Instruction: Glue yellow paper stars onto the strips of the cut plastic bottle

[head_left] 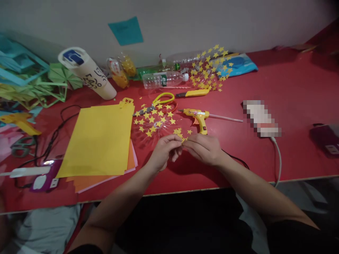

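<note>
- Head view: my left hand (pixel 166 149) has thumb and finger pressed together, a grip that seems to pinch a small yellow piece (pixel 183 139) above the counter (pixel 286 81).
- My right hand (pixel 204 146) meets it from the other side, fingers bunched; pinching or only steadying, cannot tell.
- Just past the fingertips: a heap of yellow stars (pixel 178 132), one loose star (pixel 189 132) to its right. Star-dotted clear plastic (pixel 151 120) lies beyond, to the left; glue gun (pixel 196 113) to the right.
- My judgement on handling: light pressure, holding by the edges, so thin points don't crease. Steady with one hand, work with the other. Knuckles away from the nozzle, forearm off the black cord (pixel 239 161).
- Hidden: the piece's outline, under my fingers; my right thumb. Scissors (pixel 173 96) have blades partly behind stars. Blue paper frames (pixel 21 65) run off the left edge. Gun's heat: unreadable.
</note>
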The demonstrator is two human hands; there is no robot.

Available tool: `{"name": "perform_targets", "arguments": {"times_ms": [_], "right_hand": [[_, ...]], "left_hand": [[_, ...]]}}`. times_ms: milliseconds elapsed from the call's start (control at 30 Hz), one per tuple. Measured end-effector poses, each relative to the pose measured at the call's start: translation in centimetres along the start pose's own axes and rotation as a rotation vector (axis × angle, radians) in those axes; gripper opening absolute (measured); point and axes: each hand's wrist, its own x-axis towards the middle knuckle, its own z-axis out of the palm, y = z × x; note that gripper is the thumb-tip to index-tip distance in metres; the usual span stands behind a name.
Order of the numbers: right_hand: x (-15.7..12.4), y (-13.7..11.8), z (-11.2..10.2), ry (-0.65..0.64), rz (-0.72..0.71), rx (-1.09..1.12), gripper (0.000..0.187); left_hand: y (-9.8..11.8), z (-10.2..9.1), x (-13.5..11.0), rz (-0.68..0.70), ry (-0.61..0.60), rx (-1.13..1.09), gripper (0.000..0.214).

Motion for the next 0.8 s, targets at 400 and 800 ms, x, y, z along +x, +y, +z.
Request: {"name": "perform_targets", "arguments": {"times_ms": [400, 800], "right_hand": [[0.5, 6.1, 0.7, -0.364, 1.101, -0.143, 0.03], [0.9, 3.5, -2.2, 0.055, 1.242, 1.3, 0.029]], "left_hand": [[-0.7, -1.2, -1.3, 0.48, 0.185, 0.43, 0.013], [-0.2, -2.2, -1.2, 0.663, 0.272, 0.457, 0.016]]}}
